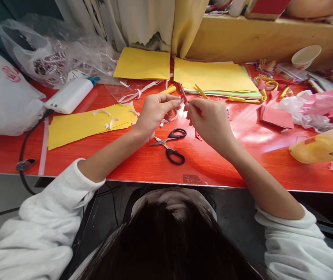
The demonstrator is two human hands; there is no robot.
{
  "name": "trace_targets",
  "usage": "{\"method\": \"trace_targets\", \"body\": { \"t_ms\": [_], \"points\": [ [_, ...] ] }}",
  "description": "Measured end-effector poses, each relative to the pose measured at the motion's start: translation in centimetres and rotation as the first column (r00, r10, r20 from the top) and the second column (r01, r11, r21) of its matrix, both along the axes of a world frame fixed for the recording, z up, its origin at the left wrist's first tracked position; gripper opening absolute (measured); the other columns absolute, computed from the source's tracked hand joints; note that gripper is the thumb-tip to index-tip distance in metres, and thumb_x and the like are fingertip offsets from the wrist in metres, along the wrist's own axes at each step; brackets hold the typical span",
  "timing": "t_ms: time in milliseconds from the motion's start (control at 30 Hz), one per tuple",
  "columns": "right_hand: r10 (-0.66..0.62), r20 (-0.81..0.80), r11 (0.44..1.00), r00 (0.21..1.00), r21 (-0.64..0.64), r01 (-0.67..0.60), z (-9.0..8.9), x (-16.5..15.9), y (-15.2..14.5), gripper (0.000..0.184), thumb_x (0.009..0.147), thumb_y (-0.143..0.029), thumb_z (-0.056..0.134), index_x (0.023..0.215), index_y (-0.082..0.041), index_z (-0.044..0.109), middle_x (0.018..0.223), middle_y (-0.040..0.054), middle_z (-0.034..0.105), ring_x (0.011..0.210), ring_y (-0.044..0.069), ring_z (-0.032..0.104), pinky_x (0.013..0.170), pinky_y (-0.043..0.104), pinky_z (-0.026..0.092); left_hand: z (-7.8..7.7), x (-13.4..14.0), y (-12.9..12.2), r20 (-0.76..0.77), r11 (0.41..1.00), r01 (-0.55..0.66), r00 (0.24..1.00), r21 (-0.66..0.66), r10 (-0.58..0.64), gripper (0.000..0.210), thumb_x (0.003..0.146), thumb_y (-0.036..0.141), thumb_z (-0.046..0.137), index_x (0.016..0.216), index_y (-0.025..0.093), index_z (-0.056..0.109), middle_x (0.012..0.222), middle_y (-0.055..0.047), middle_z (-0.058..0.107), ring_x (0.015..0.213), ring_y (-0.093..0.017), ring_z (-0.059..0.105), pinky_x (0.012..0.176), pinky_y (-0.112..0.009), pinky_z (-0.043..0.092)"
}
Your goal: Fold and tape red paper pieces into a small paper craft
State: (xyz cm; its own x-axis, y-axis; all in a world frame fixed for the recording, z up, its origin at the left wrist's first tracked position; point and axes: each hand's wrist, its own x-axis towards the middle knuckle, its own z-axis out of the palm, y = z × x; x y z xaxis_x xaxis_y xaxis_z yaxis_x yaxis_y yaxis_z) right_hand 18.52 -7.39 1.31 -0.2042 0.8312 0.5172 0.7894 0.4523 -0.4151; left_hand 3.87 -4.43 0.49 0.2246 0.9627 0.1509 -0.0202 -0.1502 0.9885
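Observation:
My left hand (pixel 154 114) and my right hand (pixel 210 120) meet above the red table (pixel 213 167), fingertips almost touching. Between them is a thin red paper piece (pixel 182 92), narrow like a rolled strip, pinched by both hands. Its lower end is hidden behind the fingers. Just below lies a pair of scissors (pixel 164 142) with black handles, blades spread and pointing left. A slim yellow stick-like piece (pixel 201 91) shows behind my right hand, and a yellow rolled piece (pixel 169 90) sits behind my left.
Yellow sheets (pixel 143 64) and a paper stack (pixel 210 76) lie at the back. Yellow strips (pixel 78 130) with white curls are at left, near a white power bank (pixel 69 95) and plastic bags (pixel 2 93). Red paper (pixel 275 117), a cup (pixel 305 56) and a yellowish container (pixel 315 147) stand right.

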Motion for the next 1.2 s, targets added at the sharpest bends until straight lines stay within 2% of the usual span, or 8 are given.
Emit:
{"method": "trace_targets", "body": {
  "t_ms": [467, 600, 767, 900, 1000, 1200],
  "points": [
    [-0.012, 0.019, 1.000, 1.000, -0.001, 0.012, 0.1, -0.1, -0.1, 0.028, 0.086, -0.014, 0.042, 0.060, -0.018, 0.050, 0.055, 0.0009, 0.056, 0.052, 0.011, 0.051, 0.055, 0.027, 0.034, 0.0, 0.2, -0.2, -0.049, 0.999, -0.050, 0.998, 0.005, 0.051, 0.008, 0.082, 0.019, 0.061, 0.078, 0.012, 0.059, 0.066, 0.001, 0.057, 0.049, -0.001, 0.045, 0.046, -0.015, 0.035],
    [-0.016, 0.011, 1.000, 1.000, -0.012, 0.016, 0.2, -0.1, -0.1, 0.028, 0.087, -0.016, 0.043, 0.060, -0.018, 0.053, 0.055, 0.0007, 0.057, 0.051, 0.010, 0.051, 0.055, 0.026, 0.035, -0.3, 0.2, -0.1, -0.062, 0.997, -0.058, 0.996, 0.042, 0.060, 0.012, 0.082, 0.023, 0.062, 0.076, 0.013, 0.058, 0.065, 0.001, 0.057, 0.048, -0.001, 0.044, 0.044, -0.016, 0.033],
    [0.019, -0.128, 0.990, 0.992, -0.136, -0.037, 0.6, -0.1, -0.3, 0.028, 0.087, -0.019, 0.046, 0.062, -0.017, 0.056, 0.054, 0.0001, 0.057, 0.050, 0.010, 0.052, 0.053, 0.025, 0.037, -0.7, 0.1, 0.3, -0.075, 0.995, -0.077, 0.994, 0.070, 0.082, 0.019, 0.082, 0.032, 0.062, 0.077, 0.015, 0.055, 0.059, 0.003, 0.052, 0.047, -0.002, 0.044, 0.044, -0.015, 0.033],
    [0.044, -0.262, 0.965, 0.964, -0.239, -0.109, 1.2, 0.1, -0.5, 0.029, 0.088, -0.020, 0.047, 0.061, -0.017, 0.057, 0.052, 0.0005, 0.057, 0.048, 0.010, 0.053, 0.052, 0.026, 0.039, -0.2, 0.1, 0.1, -0.060, 0.996, -0.073, 0.995, 0.050, 0.076, 0.022, 0.088, 0.036, 0.052, 0.080, 0.015, 0.056, 0.066, 0.001, 0.056, 0.051, -0.002, 0.048, 0.045, -0.015, 0.035],
    [0.053, -0.311, 0.953, 0.949, -0.268, -0.142, 1.5, 0.2, -0.5, 0.030, 0.088, -0.022, 0.048, 0.060, -0.017, 0.057, 0.050, 0.0003, 0.055, 0.048, 0.010, 0.052, 0.050, 0.026, 0.040, 0.3, 0.2, -0.2, -0.056, 0.998, -0.035, 0.998, 0.052, 0.038, 0.024, 0.089, 0.035, 0.050, 0.078, 0.015, 0.057, 0.067, 0.001, 0.057, 0.052, -0.003, 0.049, 0.045, -0.015, 0.035],
    [0.099, -0.367, 0.942, 0.925, -0.266, -0.206, 1.5, 0.2, -0.5, 0.033, 0.089, -0.031, 0.050, 0.060, -0.017, 0.057, 0.053, 0.0007, 0.056, 0.048, 0.009, 0.051, 0.047, 0.024, 0.040, 0.1, 0.2, -0.3, -0.074, 0.994, 0.006, 0.997, 0.109, 0.002, 0.018, 0.084, 0.026, 0.059, 0.070, 0.016, 0.058, 0.055, 0.003, 0.049, 0.053, -0.005, 0.050, 0.048, -0.018, 0.036]
  ]
}}
